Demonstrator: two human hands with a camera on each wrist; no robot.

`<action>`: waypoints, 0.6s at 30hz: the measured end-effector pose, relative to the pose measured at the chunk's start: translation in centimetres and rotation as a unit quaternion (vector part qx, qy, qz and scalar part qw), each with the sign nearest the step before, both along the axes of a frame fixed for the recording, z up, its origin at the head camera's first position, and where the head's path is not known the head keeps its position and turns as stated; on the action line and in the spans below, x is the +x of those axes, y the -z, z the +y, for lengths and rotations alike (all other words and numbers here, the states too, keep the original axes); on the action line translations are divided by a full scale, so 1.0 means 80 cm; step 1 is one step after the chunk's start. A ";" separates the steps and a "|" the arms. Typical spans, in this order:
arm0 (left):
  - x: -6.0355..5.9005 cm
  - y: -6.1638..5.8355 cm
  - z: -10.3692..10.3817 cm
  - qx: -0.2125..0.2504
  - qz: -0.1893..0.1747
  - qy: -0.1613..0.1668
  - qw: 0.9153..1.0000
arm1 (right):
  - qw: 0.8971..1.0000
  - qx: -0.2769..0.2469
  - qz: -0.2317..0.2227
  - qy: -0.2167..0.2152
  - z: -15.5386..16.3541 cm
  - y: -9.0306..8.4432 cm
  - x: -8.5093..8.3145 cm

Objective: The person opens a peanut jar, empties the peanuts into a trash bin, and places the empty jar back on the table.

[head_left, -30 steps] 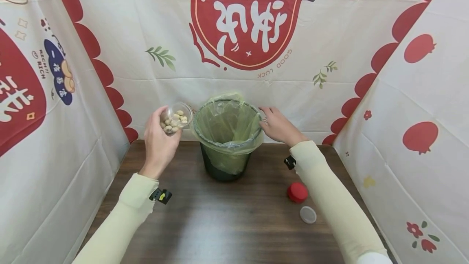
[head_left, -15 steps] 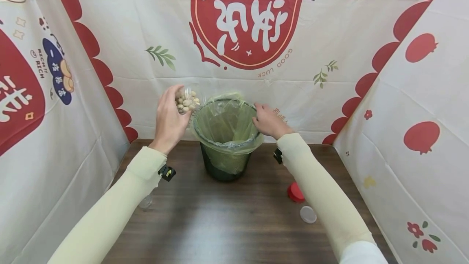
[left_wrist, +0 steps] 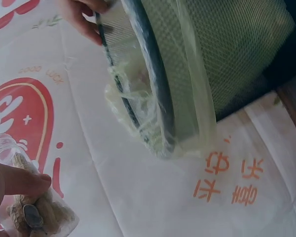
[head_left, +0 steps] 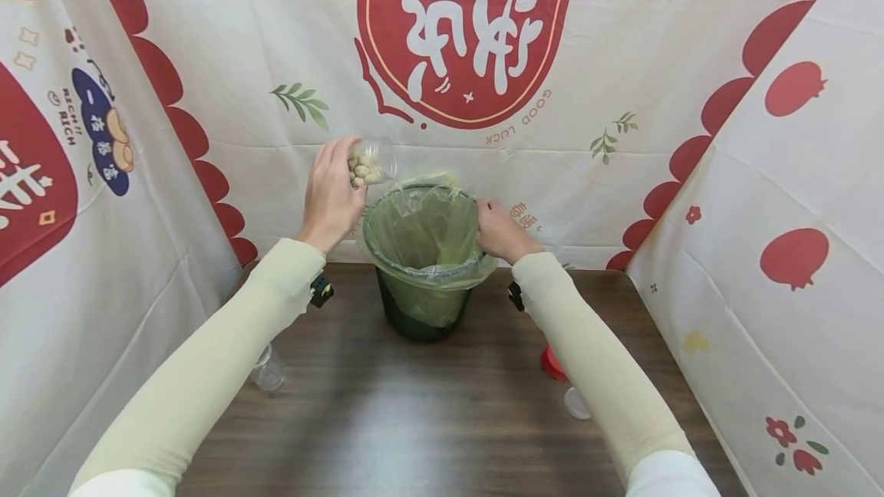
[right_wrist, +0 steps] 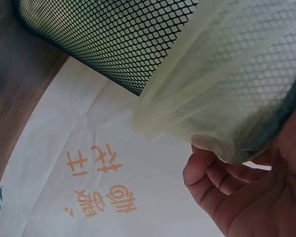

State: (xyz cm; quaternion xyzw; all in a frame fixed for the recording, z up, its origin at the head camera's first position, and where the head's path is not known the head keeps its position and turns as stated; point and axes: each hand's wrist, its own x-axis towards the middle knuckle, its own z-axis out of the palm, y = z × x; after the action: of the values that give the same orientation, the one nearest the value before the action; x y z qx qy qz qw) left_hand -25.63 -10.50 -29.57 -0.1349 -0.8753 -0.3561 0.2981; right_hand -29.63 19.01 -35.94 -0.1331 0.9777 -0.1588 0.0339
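Note:
My left hand (head_left: 331, 194) grips a clear plastic jar (head_left: 384, 156) of pale shelled-looking nuts (head_left: 364, 171). It is tilted sideways, its mouth toward the right, just above and left of the wastebasket. Close up in the left wrist view, the thumb presses on the jar wall (left_wrist: 64, 228) and the nuts rest inside. A black mesh wastebasket (head_left: 407, 320) lined with a translucent green-yellow bag (head_left: 428, 282) stands upright on the table. Its right rim is pinched by my right hand (head_left: 506, 230); the right wrist view has the curled fingers (right_wrist: 197, 168) at the bag's folded edge.
A red lid (head_left: 553, 365) and a clear round disc (head_left: 576, 403) lie by my right forearm. Another clear container (head_left: 269, 372) is beside my left forearm, partly covered. Printed cloth walls (head_left: 242, 121) surround the dark wooden table (head_left: 414, 420).
The left hand has raised the jar and brought it rightward, turning its mouth toward the wastebasket. My right hand has closed from loosely touching the rim to gripping it.

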 end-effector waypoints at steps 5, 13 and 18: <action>-0.014 -0.001 0.001 -0.049 0.027 0.001 0.998 | 1.000 0.002 -0.003 0.002 -0.001 0.002 0.000; -0.035 0.006 0.003 -0.103 0.051 -0.003 0.993 | 1.000 0.001 -0.008 0.011 -0.004 0.002 0.003; -0.043 0.007 0.001 -0.134 0.056 -0.014 0.989 | 1.000 0.004 -0.007 0.011 -0.007 0.000 0.004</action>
State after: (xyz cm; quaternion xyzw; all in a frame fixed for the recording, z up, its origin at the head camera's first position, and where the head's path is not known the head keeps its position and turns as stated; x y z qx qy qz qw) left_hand -29.10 -10.43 -30.11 -0.1810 -0.8989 -0.2229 0.3309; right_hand -29.32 18.48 -35.95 -0.1207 0.9795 -0.1565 0.0390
